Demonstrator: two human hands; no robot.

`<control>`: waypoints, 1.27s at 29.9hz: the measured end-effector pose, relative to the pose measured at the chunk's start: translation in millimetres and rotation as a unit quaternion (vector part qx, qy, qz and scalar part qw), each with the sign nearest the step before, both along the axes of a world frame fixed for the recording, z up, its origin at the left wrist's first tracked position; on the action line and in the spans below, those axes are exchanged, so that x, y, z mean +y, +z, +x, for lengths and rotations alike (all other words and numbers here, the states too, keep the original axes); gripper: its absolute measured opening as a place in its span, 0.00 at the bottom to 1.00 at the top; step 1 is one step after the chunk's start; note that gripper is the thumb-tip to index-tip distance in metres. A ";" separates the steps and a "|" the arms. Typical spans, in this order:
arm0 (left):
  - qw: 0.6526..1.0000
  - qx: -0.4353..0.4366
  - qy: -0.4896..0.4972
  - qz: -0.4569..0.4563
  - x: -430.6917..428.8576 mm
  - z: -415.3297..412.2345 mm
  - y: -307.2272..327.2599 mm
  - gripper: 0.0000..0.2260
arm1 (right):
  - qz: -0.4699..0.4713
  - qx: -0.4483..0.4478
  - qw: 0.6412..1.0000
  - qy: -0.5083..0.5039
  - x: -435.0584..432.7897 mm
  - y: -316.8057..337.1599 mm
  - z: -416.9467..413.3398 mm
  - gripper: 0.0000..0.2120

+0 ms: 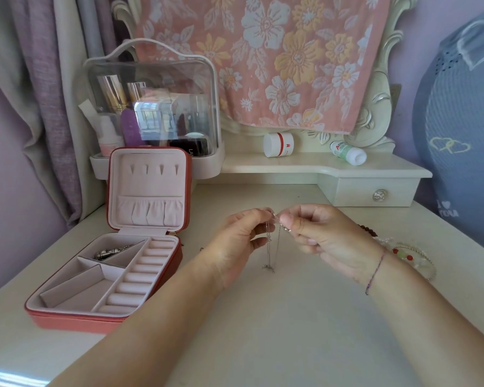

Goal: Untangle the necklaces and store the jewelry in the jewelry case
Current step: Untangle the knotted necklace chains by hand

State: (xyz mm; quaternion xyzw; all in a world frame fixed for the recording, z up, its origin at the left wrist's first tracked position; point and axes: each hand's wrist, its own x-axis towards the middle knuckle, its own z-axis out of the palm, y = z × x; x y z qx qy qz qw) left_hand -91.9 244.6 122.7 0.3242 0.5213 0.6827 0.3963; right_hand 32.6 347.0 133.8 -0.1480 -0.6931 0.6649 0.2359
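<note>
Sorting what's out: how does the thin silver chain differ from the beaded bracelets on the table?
The thin silver chain hangs pinched between left hand and right hand; the colourful beaded bracelets lie on the table. The chain is fine bare metal; the bracelets carry red, green and clear beads. Both are outside the red jewelry case.
</note>
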 end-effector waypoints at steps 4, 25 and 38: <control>0.991 0.083 -0.098 -0.045 -2.5 1.7 -1.2 0.05 | -0.058 0.048 0.997 -0.030 0.1 0.1 -2.0 0.09; 0.984 0.166 -0.008 -0.069 -1.7 5.2 -2.6 0.03 | -0.080 0.031 0.992 -0.096 -1.7 0.0 -3.4 0.05; 0.981 0.186 0.044 -0.011 0.9 1.5 -6.5 0.05 | -0.195 0.067 0.976 -0.065 3.3 -0.6 -2.3 0.05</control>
